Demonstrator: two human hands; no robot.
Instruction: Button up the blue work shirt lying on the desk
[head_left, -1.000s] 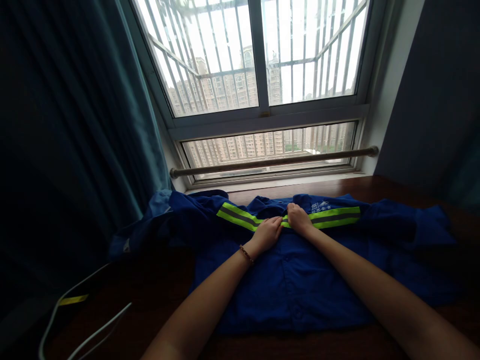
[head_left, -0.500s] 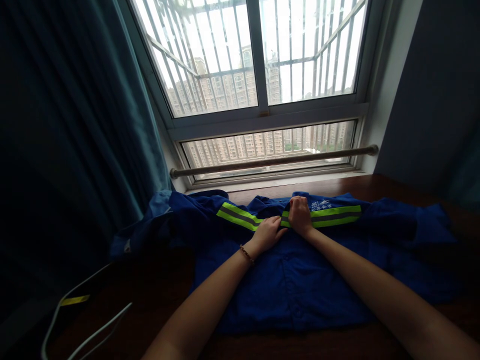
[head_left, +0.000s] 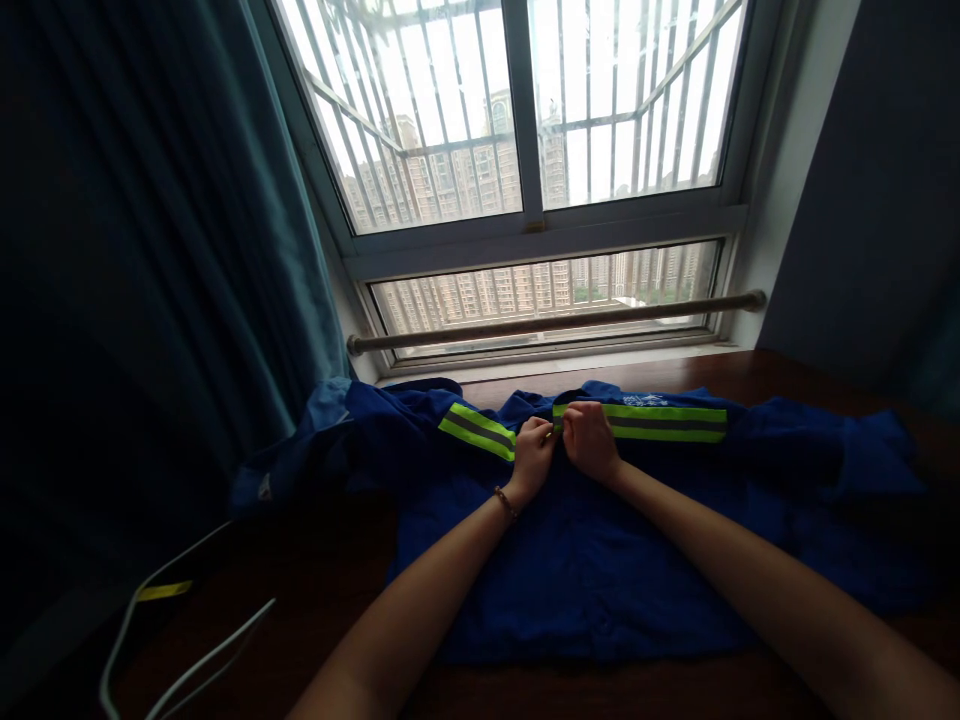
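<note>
A blue work jacket (head_left: 585, 570) lies spread front side up on a dark wooden surface, its sleeves out to both sides. Yellow-green reflective strips (head_left: 667, 423) cross its chest, with white lettering above the right one. My left hand (head_left: 534, 455) pinches the front edge of the jacket at the middle of the chest. Right beside it, my right hand (head_left: 591, 440) is closed on the other front edge at the end of the right strip. The fingertips nearly meet, and whatever small fastening lies between them is hidden.
Behind the jacket is a barred window (head_left: 540, 215) with a horizontal rail (head_left: 555, 325) across it. A blue curtain (head_left: 285, 250) hangs at left. White cables (head_left: 214, 655), one with a yellow tag (head_left: 165, 591), lie at front left. The wooden surface (head_left: 720, 370) shows behind the jacket.
My left hand has gone from lying fairly flat on the jacket to pinching its edge. My right hand has moved slightly down and left, closer to the left. The view has shifted slightly.
</note>
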